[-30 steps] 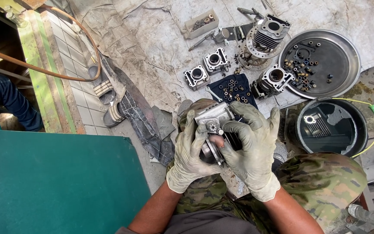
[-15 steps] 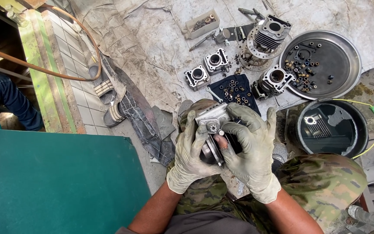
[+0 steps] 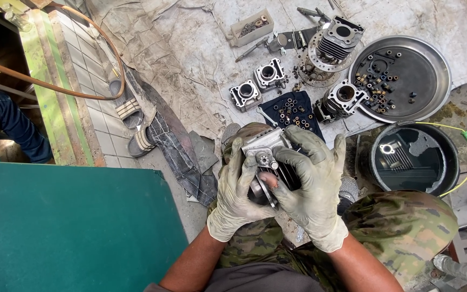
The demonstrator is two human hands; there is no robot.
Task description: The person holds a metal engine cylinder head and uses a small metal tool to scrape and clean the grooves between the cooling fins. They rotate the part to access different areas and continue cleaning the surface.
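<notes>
Both my hands wear dirty pale gloves and grip a finned metal engine cylinder head (image 3: 264, 147) over my lap. My left hand (image 3: 237, 192) wraps its left side from below. My right hand (image 3: 312, 184) covers its right side, with the thumb through a torn glove tip pressing near a small round fitting on the part. My camouflage trousers (image 3: 401, 227) lie underneath.
On a grey tarp (image 3: 190, 59) ahead lie two small cylinder blocks (image 3: 258, 86), larger finned cylinders (image 3: 339, 40), a dark cloth with small parts (image 3: 293, 111), a round metal tray of bolts (image 3: 401, 75) and a black basin of liquid (image 3: 414, 157). Green board (image 3: 66, 227) at left; another person's leg (image 3: 1, 124).
My hands have shifted only slightly on the engine part; the grip looks the same and nothing else has moved.
</notes>
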